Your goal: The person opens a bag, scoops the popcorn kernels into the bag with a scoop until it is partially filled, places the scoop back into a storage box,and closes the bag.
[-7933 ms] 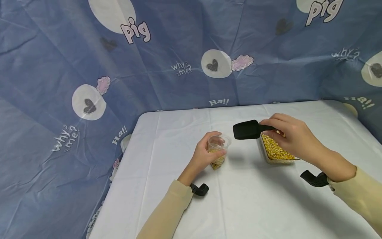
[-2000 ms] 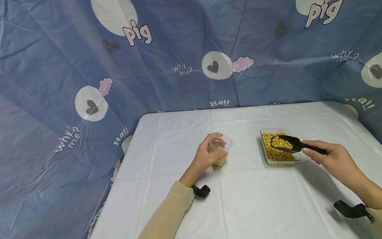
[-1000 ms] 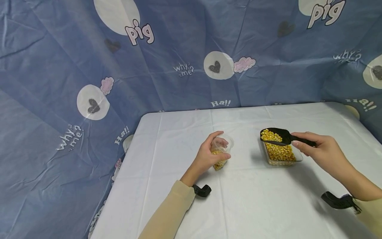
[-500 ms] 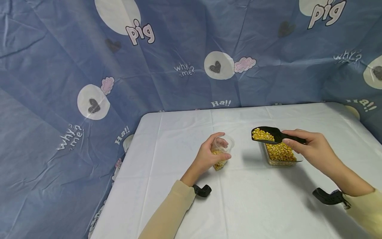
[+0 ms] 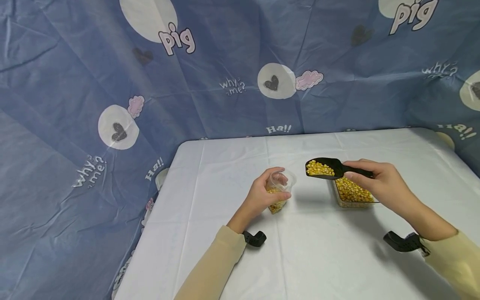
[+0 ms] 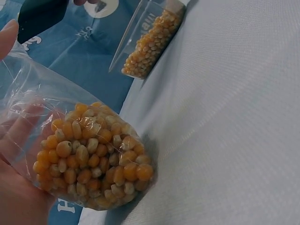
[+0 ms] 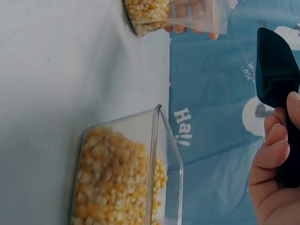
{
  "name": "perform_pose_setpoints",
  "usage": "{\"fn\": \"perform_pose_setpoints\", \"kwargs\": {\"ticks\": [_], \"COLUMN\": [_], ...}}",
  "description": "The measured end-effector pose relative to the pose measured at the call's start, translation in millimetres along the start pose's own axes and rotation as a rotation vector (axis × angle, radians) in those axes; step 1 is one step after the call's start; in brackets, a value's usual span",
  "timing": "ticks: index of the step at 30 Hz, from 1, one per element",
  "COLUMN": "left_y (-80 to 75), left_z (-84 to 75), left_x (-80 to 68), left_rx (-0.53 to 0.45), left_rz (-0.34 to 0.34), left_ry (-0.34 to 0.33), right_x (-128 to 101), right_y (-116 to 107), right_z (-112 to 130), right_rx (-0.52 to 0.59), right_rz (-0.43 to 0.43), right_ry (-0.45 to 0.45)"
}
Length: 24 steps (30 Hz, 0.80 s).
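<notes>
My left hand [image 5: 258, 192] grips a clear plastic bag [image 5: 276, 206] near its open top, fingers round the far side and thumb at the near side. Yellow corn kernels fill the bag's lower part, which rests on the table in the left wrist view [image 6: 93, 159]. In my right hand [image 5: 382, 181] is the handle of a black scoop [image 5: 338, 168], pinched between thumb and fingers. A load of kernels [image 5: 318, 168] lies in the scoop, held level in the air, right of the bag's mouth. Under the right hand stands a clear rectangular container [image 5: 354, 205] of corn kernels, partly hidden.
A white cloth [image 5: 315, 254] covers the table. Behind it and along the left side hangs a blue printed curtain [image 5: 210, 54]. Black wrist-camera mounts [image 5: 256, 239] stick out at both wrists.
Earlier the scoop was in the air without visible kernels, then loaded over the container. Since then my right hand has carried it left toward the bag. My left hand has stayed nearly still.
</notes>
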<state>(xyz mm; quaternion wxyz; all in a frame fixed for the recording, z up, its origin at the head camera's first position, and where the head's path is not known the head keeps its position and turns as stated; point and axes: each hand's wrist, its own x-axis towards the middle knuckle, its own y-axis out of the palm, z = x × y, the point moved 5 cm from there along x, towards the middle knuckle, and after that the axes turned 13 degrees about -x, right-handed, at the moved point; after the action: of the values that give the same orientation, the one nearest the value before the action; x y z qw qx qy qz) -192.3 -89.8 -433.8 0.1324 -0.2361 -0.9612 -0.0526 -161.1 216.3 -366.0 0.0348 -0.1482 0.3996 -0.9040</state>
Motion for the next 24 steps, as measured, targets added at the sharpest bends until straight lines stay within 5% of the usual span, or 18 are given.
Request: {"fn": "perform_pose_setpoints", "kwargs": {"ticks": [6,13,18,24], "left_y": [2.2,9.1,11.3,9.1], "left_z": [-2.5,-29.0,-34.0,-31.9], "left_x": [0.0,-4.8,-4.8,-4.5], "left_rx": [-0.018,-0.047,-0.047,-0.010], "left_rz": [0.005,0.024,0.019,0.008], "left_ry": [-0.009,0.035,0.059,-0.004], "right_x": [6,11,16,24], "right_y": [8,20,27,36], "right_z": [10,20,27,35], "right_rx": [0.038,0.071,0.071,0.049], "right_rz": [0.013,0.026,0.024,0.023], "right_ry": [-0.048,-0.124,-0.165,-0.206]}}
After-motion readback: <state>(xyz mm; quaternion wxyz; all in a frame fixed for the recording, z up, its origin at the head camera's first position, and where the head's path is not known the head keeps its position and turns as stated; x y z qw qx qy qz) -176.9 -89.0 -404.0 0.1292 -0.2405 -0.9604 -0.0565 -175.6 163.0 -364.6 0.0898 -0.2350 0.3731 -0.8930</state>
